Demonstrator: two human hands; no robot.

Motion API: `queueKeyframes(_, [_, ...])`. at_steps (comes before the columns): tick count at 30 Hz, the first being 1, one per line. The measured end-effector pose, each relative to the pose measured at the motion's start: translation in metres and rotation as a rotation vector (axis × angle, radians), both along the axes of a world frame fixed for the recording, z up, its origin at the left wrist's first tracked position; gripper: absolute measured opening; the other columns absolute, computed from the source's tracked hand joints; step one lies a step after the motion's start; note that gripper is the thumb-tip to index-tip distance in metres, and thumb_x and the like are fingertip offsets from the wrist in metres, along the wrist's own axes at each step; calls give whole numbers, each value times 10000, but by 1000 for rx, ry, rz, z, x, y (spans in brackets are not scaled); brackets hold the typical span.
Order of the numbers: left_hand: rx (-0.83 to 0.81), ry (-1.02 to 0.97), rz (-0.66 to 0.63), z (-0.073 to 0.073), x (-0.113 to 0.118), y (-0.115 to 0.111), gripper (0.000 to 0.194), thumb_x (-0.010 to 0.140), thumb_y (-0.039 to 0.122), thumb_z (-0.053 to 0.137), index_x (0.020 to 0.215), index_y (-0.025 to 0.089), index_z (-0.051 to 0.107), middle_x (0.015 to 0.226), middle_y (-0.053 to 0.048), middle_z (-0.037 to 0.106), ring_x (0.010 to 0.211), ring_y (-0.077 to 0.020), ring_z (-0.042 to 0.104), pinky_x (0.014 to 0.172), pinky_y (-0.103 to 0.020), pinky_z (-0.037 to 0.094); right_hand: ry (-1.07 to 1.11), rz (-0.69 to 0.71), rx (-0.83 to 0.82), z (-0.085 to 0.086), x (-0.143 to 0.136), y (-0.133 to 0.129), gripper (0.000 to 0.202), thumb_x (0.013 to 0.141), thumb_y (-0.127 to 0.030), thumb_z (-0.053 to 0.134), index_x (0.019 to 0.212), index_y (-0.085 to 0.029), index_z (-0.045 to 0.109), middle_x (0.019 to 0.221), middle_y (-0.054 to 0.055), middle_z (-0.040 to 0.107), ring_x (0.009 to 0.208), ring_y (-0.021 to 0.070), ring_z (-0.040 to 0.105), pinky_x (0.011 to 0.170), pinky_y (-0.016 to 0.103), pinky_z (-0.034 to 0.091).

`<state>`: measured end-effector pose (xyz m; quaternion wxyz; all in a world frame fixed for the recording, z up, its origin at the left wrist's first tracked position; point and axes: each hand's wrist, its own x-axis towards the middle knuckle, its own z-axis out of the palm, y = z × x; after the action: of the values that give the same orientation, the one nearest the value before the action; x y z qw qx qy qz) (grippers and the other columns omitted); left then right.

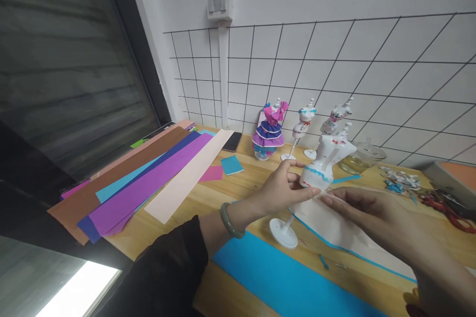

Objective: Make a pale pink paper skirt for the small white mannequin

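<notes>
holding the white mannequin [332, 153] above the wooden table [253, 189], we are having our left hand [284, 185] curled around its lower body, thumb and fingers pressing on it. our right hand [372, 213] is pinching the upper end of the pale blue-edged paper [342, 230] between thumb and finger, and this end is touching the mannequin just beside the left thumb. the mannequin is leaning, and its round base [283, 233] is showing below our left hand, near the wide blue sheet [286, 277].

about writing, small white marks are showing on the black edge behind the paper strips [148, 190], but they are being too small for us to read.

we are counting four mannequins: the one in our hands, one dressed mannequin [270, 131] in ruffles, and two decorated mannequins [305, 121] behind. one phone [232, 141] and one glass jar [362, 156] are also lying or standing there.

our fingers are hiding part of the paper's end. the strips are overlapping, so we are not managing an exact count. the grey box [448, 185] is being cut off at right, and the red handles [451, 212] are looking blurred.
</notes>
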<state>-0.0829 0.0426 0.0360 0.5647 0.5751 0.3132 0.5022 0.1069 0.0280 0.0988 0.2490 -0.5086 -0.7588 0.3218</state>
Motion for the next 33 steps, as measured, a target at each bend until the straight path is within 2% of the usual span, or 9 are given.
queueKeyframes(5, [-35, -104, -22, 0, 1, 4, 648, 739, 368, 803, 1269, 196, 474, 976, -74, 685, 892, -173, 651, 795, -333, 488, -7, -65, 7, -5, 3, 0, 522, 745, -746, 592, 726, -249, 748, 694, 36, 715, 633, 193, 602, 526, 276, 445])
queueKeyframes(10, [-88, -157, -52, 1, 2, 5, 666, 699, 327, 834, 1258, 181, 503, 932, -60, 691, 864, -171, 659, 816, -336, 478, 1, -94, -21, -14, 8, 4, 502, 753, -734, 609, 807, -255, 747, 751, 21, 714, 706, 200, 591, 594, 295, 428])
queueKeyframes(13, [-96, -152, -53, 1, 2, 6, 666, 690, 289, 838, 1249, 177, 493, 925, -60, 694, 854, -167, 658, 813, -332, 480, 7, -79, -28, -13, 7, 4, 493, 760, -727, 608, 812, -258, 751, 740, 16, 712, 694, 191, 582, 596, 294, 421])
queueKeyframes(17, [-94, -142, -25, 2, 2, 6, 638, 692, 258, 829, 1229, 176, 494, 907, -53, 693, 831, -158, 656, 793, -319, 484, 71, -32, -60, -8, 4, 1, 473, 759, -703, 623, 832, -258, 765, 845, 31, 763, 786, 221, 653, 662, 304, 477])
queueKeyframes(20, [-84, -137, -13, 2, 2, 7, 632, 691, 261, 831, 1220, 178, 496, 885, -42, 688, 817, -154, 655, 781, -311, 488, 84, -58, -24, -7, 3, 1, 464, 729, -700, 649, 809, -259, 769, 903, 41, 781, 861, 252, 679, 723, 326, 499])
queueKeyframes(26, [-42, -142, -40, 0, 0, 7, 665, 714, 320, 823, 1271, 190, 483, 891, -46, 688, 836, -159, 658, 775, -317, 506, 0, -122, 69, -12, 5, 3, 494, 738, -728, 617, 784, -260, 766, 807, 45, 769, 770, 256, 674, 624, 342, 484])
queueKeyframes(33, [-67, -122, -14, 3, 0, 4, 654, 721, 294, 814, 1271, 191, 476, 913, -52, 694, 844, -163, 665, 763, -303, 494, 88, -26, 128, -12, -1, -1, 413, 775, -662, 635, 788, -272, 771, 871, 49, 783, 800, 248, 706, 683, 345, 528])
